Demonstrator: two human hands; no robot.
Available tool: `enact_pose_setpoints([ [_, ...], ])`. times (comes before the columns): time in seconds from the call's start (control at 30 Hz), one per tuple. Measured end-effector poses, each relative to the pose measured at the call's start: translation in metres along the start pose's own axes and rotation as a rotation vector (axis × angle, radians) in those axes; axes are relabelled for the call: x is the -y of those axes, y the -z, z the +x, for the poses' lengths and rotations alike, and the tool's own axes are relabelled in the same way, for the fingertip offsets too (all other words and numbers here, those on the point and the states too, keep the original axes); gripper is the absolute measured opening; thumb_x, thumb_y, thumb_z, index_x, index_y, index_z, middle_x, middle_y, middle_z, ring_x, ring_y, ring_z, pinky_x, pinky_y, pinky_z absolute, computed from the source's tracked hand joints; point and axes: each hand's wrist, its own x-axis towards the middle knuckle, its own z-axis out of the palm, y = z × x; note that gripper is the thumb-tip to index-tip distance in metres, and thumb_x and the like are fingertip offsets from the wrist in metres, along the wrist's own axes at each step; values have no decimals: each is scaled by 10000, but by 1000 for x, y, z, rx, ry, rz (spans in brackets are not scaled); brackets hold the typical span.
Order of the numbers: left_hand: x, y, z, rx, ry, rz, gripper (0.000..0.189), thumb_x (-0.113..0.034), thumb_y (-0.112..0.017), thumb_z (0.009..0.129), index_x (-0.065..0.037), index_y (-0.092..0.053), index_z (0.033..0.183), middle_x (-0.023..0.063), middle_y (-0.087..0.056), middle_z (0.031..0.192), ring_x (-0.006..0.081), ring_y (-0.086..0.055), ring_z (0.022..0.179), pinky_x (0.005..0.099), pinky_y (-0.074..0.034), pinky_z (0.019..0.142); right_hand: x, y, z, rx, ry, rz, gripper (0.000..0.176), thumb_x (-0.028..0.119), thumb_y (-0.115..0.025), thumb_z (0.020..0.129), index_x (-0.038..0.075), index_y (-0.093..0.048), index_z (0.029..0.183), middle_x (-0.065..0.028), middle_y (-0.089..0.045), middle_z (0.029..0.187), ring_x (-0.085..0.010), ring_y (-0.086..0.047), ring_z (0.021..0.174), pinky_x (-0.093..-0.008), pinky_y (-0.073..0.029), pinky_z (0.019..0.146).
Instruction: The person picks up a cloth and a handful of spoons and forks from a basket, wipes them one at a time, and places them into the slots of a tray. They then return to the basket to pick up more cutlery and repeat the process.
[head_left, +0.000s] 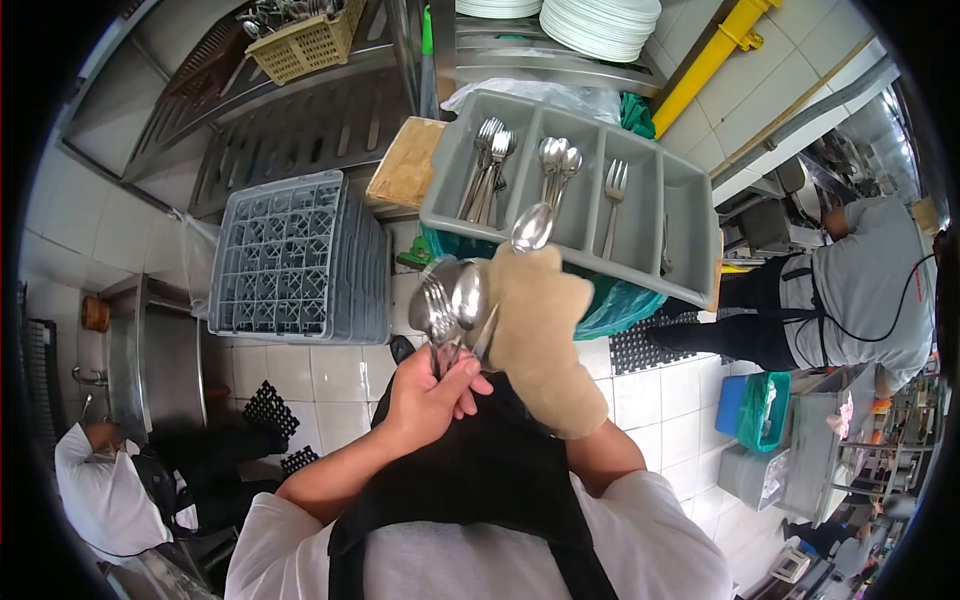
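In my left hand (428,392) is a bunch of forks (438,312) and spoons (467,296), handles gripped and heads pointing up, slightly blurred. A beige cloth (540,325) covers my right hand (545,375), hiding its fingers. From the cloth's top edge juts the bowl of a spoon (532,228), over the near rim of a grey cutlery tray (445,205). That tray has several compartments: a pile of forks (492,165) at left, spoons (557,165) beside them, then a single fork (613,205). Cutlery in the rightmost one is hard to make out.
Stacked grey glass racks (275,260) stand to the left. Behind the tray are white plates (600,25) and a yellow pipe (700,70). A cutlery basket (305,45) sits on the upper-left shelf. One person (860,290) stands at right, another (120,490) at lower left.
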Motion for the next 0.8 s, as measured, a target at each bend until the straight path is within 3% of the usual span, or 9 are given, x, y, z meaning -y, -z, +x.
enact_pose_setpoints([
  [0.07,-2,0,3,-37,-11,-43,162,-169,-565,1012,-9,-548,993,99,-703,818,93,-582,540,230,-456,469,6,-66,3,-685,52,69,68,174,-678,803,129,-721,777,-64,-636,836,-232,-659,786,-379,-485,530],
  [0.1,2,2,5,-41,-13,-59,158,-166,-564,1012,-11,-547,992,96,-699,818,92,-576,533,230,-452,462,13,-95,2,-602,19,94,101,193,-739,698,126,-668,673,-113,-618,800,-270,-640,746,-400,-470,531],
  [0.13,5,5,8,-48,-20,-78,154,-164,-564,1012,-13,-545,991,94,-695,818,92,-571,526,231,-449,455,10,-89,-6,-605,26,93,101,193,-739,698,126,-668,673,-113,-618,800,-270,-640,746,-400,-470,531],
  [0.2,6,7,9,-27,-31,-64,179,-185,-557,1017,-6,-571,1008,86,-683,815,92,-563,515,233,-442,443,-4,-63,-24,-242,476,440,180,199,-791,553,127,-652,642,-103,-606,770,-288,-608,699,-406,-463,527],
  [0.23,0,7,10,-23,13,-65,207,-207,-549,1023,-4,-588,1027,83,-682,816,92,-561,513,233,-442,444,-6,-55,-24,-370,484,540,246,226,-805,473,124,-649,634,-95,-586,720,-305,-582,669,-416,-466,536],
  [0.43,-4,9,8,14,100,-209,417,-325,-508,1041,43,-608,1209,106,-707,837,99,-595,533,223,-448,459,-25,-26,-13,-511,457,397,281,314,-792,528,113,-641,653,-111,-596,709,-338,-594,693,-423,-483,577],
  [0.67,0,9,10,-5,105,-87,361,-316,-532,1029,22,-637,1101,133,-728,872,105,-590,524,216,-437,456,-19,-53,-3,-512,348,170,304,270,-768,653,63,-643,837,-131,-625,846,-319,-621,774,-402,-502,629],
  [0.73,0,8,10,33,112,-215,332,-308,-544,1024,9,-641,1041,114,-710,816,105,-558,502,219,-417,443,-13,-43,-14,-573,307,335,381,224,-796,554,38,-627,840,-136,-607,868,-323,-598,770,-395,-491,650],
  [0.8,0,15,9,111,143,-363,315,-300,-546,1025,0,-643,1025,100,-691,780,104,-540,493,224,-408,438,-14,-32,-19,-466,340,842,445,222,-816,496,33,-630,853,-132,-609,868,-337,-595,778,-388,-488,680],
])
